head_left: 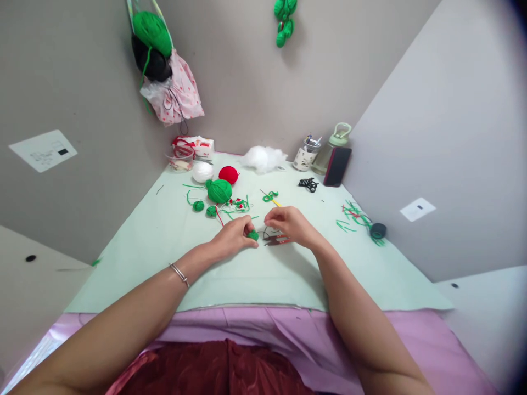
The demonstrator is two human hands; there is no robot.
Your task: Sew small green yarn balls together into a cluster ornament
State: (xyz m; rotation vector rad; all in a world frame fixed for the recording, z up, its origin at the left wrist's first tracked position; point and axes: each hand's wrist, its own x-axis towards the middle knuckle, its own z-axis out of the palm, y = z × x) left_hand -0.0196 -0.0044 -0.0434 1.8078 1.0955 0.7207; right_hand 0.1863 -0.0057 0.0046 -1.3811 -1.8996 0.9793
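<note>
My left hand (234, 236) rests on the pale green table (164, 241), fingers pinched on a small green crocheted piece (253, 235). My right hand (290, 224) lies just to its right, fingers curled over a pair of red-handled scissors (276, 240) on the table. A thin dark thread runs between the two hands. Behind them sit a green yarn ball (219, 190), a red yarn ball (228, 174) and a white yarn ball (202, 171).
Green yarn scraps and small green pieces (230, 207) lie beyond my hands, more scraps (354, 218) at right beside a dark round object (377, 230). At the back: white stuffing (263, 158), pen cup (306, 156), bottle (332, 148), phone (337, 166), tissue box (197, 147). Bags (164, 71) hang on the wall.
</note>
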